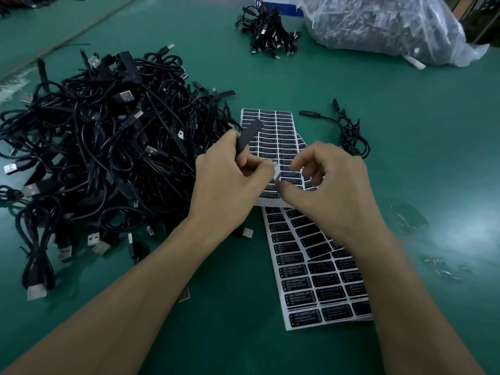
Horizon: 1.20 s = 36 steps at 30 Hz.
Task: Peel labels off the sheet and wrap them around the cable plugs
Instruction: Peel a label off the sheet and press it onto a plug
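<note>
Plug: black plug [250, 133] in centre, above the label sheets [319, 280]; long axis 7–1 o'clock, free end twd 1.
L hand [224, 182]: fingers curled round plug's lower end.
R hand [327, 185]: fingers curled, thumb & forefinger by a pale strip [275, 171]; can't tell if pinched.
Sheets: long axis approx. 12–6.
Bag: clear plastic bag [384, 25] at 1 o'clock; holds dark cables.
Loose: cable pile [94, 147] at 9 o'clock on green table [405, 117].
</note>
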Motion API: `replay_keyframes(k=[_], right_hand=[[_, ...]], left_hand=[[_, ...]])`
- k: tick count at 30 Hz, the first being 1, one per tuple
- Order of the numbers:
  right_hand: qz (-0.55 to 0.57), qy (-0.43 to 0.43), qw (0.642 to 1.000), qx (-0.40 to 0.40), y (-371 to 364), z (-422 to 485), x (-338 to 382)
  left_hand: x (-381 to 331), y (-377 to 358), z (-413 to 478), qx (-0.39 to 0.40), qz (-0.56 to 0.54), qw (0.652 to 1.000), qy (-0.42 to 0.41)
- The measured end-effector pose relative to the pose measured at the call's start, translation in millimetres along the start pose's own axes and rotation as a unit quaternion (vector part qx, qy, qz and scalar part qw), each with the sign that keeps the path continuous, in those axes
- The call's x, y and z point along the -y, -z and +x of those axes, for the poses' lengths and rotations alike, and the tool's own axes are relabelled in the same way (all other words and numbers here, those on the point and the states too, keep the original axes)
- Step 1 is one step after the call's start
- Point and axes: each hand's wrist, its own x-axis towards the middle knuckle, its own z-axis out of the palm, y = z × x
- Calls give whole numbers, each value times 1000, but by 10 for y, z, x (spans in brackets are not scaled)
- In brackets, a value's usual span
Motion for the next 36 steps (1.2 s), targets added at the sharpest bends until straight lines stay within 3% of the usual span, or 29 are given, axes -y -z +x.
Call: replay_keyframes(k=[4,19,23,28,31,36], right_hand=[[14,62,997,-44,-70,-30,85],[-76,41,994,-60,-267,-27,97],[88,-41,994,-52,-214,-14,91],[361,-156,919,-3,-148,20,103],[395,-173,902,-2,-141,27,99],[394,-156,906,-3,-136,27,105]], left_hand=[[-9,4,10,-29,28,999,-3],[-8,-6,16,-31,29,999,19],[-46,7,6,-22,-12,999,33],[-65,26,0,23,-52,998,30],[-54,35,7,32,-56,997,30],[-7,41,32,30,-61,997,20]])
